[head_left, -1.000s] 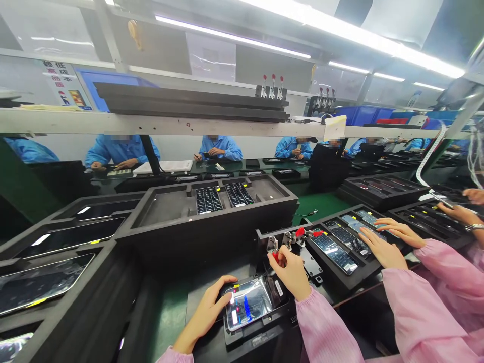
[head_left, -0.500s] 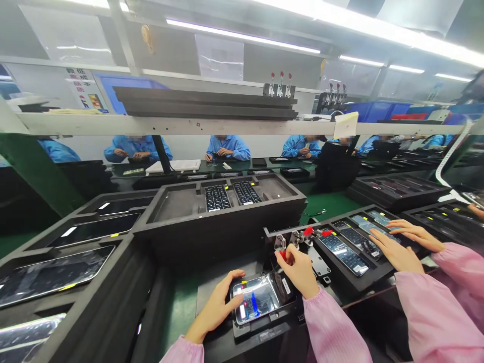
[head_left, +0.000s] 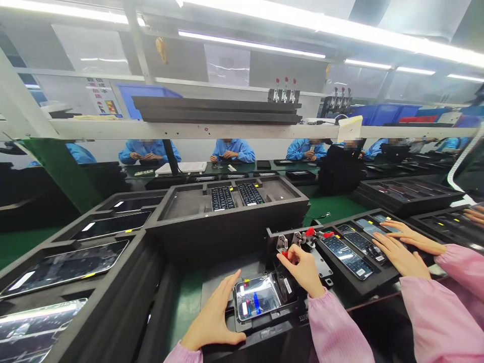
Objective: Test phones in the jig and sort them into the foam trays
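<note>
A smartphone [head_left: 260,298] with a glossy screen lies in a black fixture [head_left: 272,327] in front of me. Its screen shows a blue streak, and a yellow tab sits at its upper left corner. My left hand [head_left: 214,315] is open around the left end of the fixture, its thumb near the front edge and its fingers toward the back. My right hand [head_left: 302,267] is closed on the red-tipped lever of a toggle clamp [head_left: 282,244] behind the phone's right end. My fingers cover most of that lever.
More red-handled clamps [head_left: 310,233] stand beside it. A foam tray [head_left: 174,227] behind holds two phones [head_left: 223,198]; stacked foam trays [head_left: 113,267] at left hold several more. At right, another person's hands [head_left: 397,249] rest over a phone tray [head_left: 348,290]. A shelf [head_left: 227,132] crosses above.
My left hand has let go of the phone's left end and spread, its thumb moving down off the screen to the fixture's front. My right hand stays on the clamp lever. The view shifted slightly.
</note>
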`<state>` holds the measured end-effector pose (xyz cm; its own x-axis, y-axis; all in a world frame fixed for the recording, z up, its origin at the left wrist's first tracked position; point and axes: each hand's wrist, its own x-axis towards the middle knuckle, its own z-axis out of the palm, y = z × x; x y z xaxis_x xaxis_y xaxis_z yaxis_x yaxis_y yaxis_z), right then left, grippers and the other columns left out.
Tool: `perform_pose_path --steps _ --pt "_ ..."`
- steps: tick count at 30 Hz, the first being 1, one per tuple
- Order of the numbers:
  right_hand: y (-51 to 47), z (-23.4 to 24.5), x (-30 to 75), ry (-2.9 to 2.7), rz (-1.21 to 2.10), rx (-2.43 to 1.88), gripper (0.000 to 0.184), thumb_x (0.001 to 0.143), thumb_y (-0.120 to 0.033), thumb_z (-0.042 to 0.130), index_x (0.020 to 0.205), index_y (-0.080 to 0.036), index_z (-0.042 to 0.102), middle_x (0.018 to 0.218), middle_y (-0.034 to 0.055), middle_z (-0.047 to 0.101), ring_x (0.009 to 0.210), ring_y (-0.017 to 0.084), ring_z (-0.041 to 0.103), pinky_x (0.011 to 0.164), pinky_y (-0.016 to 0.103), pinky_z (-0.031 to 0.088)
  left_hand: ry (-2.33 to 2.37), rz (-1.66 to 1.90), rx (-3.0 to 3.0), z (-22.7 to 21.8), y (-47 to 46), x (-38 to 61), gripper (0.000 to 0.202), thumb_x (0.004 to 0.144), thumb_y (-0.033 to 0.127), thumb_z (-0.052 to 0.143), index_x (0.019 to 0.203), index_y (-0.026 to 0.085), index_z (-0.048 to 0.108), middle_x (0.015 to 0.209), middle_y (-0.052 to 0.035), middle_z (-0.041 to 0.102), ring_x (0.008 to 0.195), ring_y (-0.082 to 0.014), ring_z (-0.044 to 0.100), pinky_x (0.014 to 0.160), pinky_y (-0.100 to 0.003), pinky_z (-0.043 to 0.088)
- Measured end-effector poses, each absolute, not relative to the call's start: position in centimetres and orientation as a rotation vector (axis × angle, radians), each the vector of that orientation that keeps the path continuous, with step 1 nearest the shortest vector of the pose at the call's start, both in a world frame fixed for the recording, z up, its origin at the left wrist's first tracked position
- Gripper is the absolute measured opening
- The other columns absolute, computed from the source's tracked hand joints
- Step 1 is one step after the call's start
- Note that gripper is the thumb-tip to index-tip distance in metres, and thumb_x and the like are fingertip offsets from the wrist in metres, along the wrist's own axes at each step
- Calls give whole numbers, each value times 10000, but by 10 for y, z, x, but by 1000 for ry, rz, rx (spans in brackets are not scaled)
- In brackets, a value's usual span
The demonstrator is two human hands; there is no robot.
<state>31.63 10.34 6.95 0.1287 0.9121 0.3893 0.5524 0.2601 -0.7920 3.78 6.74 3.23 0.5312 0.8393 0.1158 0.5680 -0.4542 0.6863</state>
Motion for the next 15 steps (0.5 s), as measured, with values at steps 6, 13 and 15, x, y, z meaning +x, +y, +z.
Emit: perform_pose_path --steps 6,13,15 --pt "103 72 316 -1556 459 -1399 377 753 -452 599 602 -210 354 555 -58 408 508 86 388 513 215 337 1115 641 2164 29 68 38 1151 484 239 776 1405 298 87 1470 -32 217 1319 -263 261 1095 -388 240" --pt "104 72 315 -1544 448 -1393 389 754 -461 593 594 -211 342 540 -58 413 499 84 370 500 212 330 1119 642 2165 27 69 37 1124 480 237 779 1397 297 133 1460 -30 240 1316 -261 268 1096 -390 237" --pt "103 72 315 -1542 442 -1394 393 752 -460 595 589 -210 339 533 -61 404 496 82 366 496 210 325 1116 648 2165 27 69 37 1117 480 241 777 1398 287 143 1458 -37 246 1314 -268 271 1093 -392 243"
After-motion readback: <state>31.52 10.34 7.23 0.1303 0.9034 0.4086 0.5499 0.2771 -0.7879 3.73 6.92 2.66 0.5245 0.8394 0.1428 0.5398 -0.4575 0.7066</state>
